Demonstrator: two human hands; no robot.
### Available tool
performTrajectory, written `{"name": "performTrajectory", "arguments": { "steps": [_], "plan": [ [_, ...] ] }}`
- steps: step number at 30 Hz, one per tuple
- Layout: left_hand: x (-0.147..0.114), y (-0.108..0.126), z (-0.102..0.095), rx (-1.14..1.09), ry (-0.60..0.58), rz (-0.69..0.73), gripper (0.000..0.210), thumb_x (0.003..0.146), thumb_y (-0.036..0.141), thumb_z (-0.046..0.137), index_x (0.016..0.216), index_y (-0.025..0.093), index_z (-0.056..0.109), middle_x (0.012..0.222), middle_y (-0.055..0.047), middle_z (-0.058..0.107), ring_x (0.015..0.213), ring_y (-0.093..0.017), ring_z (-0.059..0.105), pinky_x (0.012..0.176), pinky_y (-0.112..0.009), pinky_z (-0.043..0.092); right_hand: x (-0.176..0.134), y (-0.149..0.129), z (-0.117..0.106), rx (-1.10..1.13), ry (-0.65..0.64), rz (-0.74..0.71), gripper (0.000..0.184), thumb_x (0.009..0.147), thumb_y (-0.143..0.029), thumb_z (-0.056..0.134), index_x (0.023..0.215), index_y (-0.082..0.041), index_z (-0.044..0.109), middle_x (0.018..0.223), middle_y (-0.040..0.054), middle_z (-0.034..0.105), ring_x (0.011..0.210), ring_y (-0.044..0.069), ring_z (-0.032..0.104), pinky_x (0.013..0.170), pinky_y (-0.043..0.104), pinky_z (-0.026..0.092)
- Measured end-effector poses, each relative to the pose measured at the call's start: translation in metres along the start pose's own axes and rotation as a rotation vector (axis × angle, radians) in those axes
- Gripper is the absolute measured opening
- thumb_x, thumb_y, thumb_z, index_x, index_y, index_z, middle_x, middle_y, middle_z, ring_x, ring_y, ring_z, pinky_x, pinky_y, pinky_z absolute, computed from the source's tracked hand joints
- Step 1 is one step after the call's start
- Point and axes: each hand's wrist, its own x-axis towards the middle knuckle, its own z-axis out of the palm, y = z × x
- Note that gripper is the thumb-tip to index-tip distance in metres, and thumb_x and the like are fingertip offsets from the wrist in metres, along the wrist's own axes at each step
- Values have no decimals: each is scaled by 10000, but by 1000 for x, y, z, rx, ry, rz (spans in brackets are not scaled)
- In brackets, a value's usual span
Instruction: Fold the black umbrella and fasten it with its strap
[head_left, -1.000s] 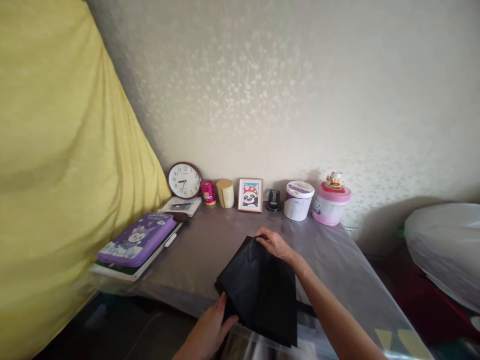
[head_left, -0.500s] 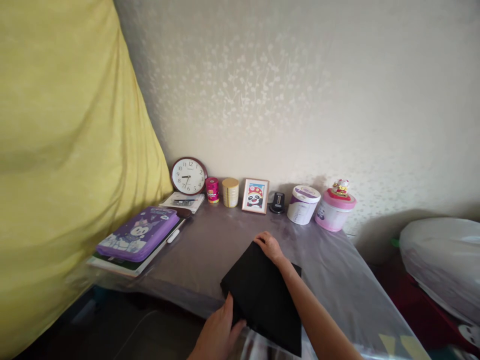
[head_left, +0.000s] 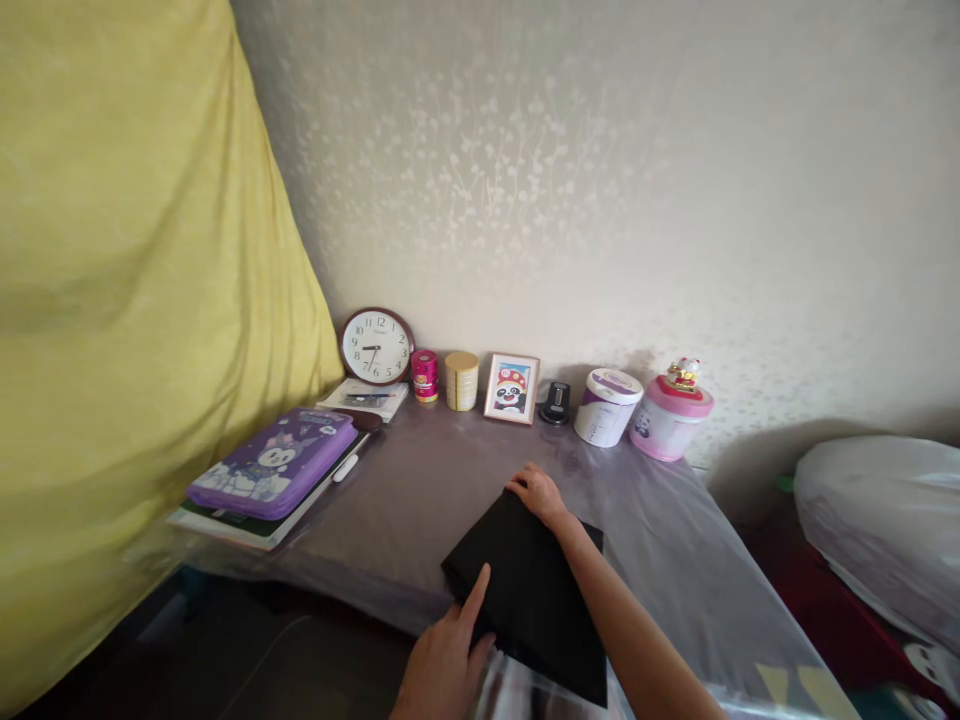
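A flat black folded sheet [head_left: 525, 600], cloth or paper, lies at the near edge of the table. My right hand [head_left: 536, 492] pinches its far corner, fingers and thumb together, and the forearm crosses over its right side. At the near left side is my left hand [head_left: 442, 655]. Its index finger stretches out over the top of the sheet, and the thumb points toward the near edge, apart from the index finger. The remaining left fingers are curled and partly hidden.
The table [head_left: 420, 480] has a clear plastic cover. A purple case [head_left: 277, 460] rests on books at left. Along the wall stand a clock [head_left: 377, 346], a pink can [head_left: 424, 376], a yellow tub [head_left: 461, 382], a panda picture frame [head_left: 512, 388] and two buckets [head_left: 607, 408].
My left index finger has moved from the sheet's near left edge up onto its top surface. The right hand keeps its pinch on the far corner. My view has shifted slightly.
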Motion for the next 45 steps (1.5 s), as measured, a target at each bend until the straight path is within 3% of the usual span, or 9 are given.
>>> {"name": "performTrajectory", "arguments": {
  "steps": [4, 7, 11, 13, 19, 24, 30, 37, 45],
  "plan": [
    [0, 0, 1, 43, -4, -17, 660, 859, 256, 392, 1434, 282, 70, 1174, -69, 588, 1008, -194, 590, 837, -258, 422, -9, -11, -14, -10, 95, -22, 181, 855, -254, 518, 960, -191, 652, 1004, 76, 588, 946, 187, 550, 851, 292, 418],
    [-1, -1, 4, 55, 7, -8, 648, 870, 266, 371, 1437, 253, 57, 1157, -76, 593, 992, -190, 591, 831, -255, 424, -36, -33, -27, 53, 236, -187, 227, 906, -265, 427, 976, -180, 626, 1053, 87, 587, 997, 193, 531, 936, 352, 376],
    [-1, -1, 6, 72, -1, -26, 627, 876, 271, 338, 1439, 213, 68, 1214, -91, 557, 1022, -193, 576, 852, -262, 419, -80, -57, -26, 153, 18, -523, 263, 930, -291, 385, 980, -191, 623, 1012, 59, 633, 997, 159, 549, 915, 317, 400],
    [0, -1, 6, 62, -12, -38, 635, 871, 269, 336, 1440, 184, 67, 1271, -101, 517, 1059, -192, 558, 883, -257, 403, -88, -57, -19, 109, -52, -561, 259, 925, -306, 406, 1035, -205, 618, 1077, 50, 628, 1072, 168, 526, 990, 357, 339],
    [0, 0, 7, 40, -52, -99, 673, 857, 264, 352, 1441, 163, 33, 1375, -99, 411, 1130, -205, 522, 904, -259, 388, -49, -19, -12, -9, -84, -394, 274, 923, -284, 404, 1077, -199, 615, 1132, 51, 617, 1156, 187, 483, 1056, 402, 225],
    [-1, 0, 7, 72, -44, -112, 643, 867, 278, 343, 1441, 153, 80, 1355, -102, 435, 1132, -220, 521, 896, -275, 394, -16, 5, -15, -13, -182, -103, 298, 916, -314, 383, 883, -214, 662, 945, 68, 671, 943, 186, 603, 888, 326, 400],
    [0, -3, 8, 72, -28, -103, 626, 879, 284, 335, 1439, 133, 100, 1315, -119, 479, 1124, -225, 528, 882, -285, 407, -11, 34, -31, 18, -6, 121, 331, 903, -327, 382, 833, -166, 662, 897, 122, 671, 887, 238, 626, 817, 362, 444],
    [-2, -1, 8, 150, 28, -86, 611, 895, 312, 344, 1431, 101, 139, 1235, -153, 543, 1066, -239, 565, 868, -319, 424, -99, 69, -70, 206, 266, 152, 266, 864, -263, 410, 997, -193, 630, 1008, 65, 647, 898, 184, 617, 821, 316, 485],
    [-3, -1, 7, 168, 67, -52, 608, 899, 327, 364, 1424, 88, 169, 1218, -168, 550, 1072, -231, 564, 868, -299, 423, -182, 31, -76, 168, 177, -170, 310, 878, -192, 387, 1082, -258, 610, 1254, 78, 475, 982, 162, 565, 835, 301, 488]
  ]
}}
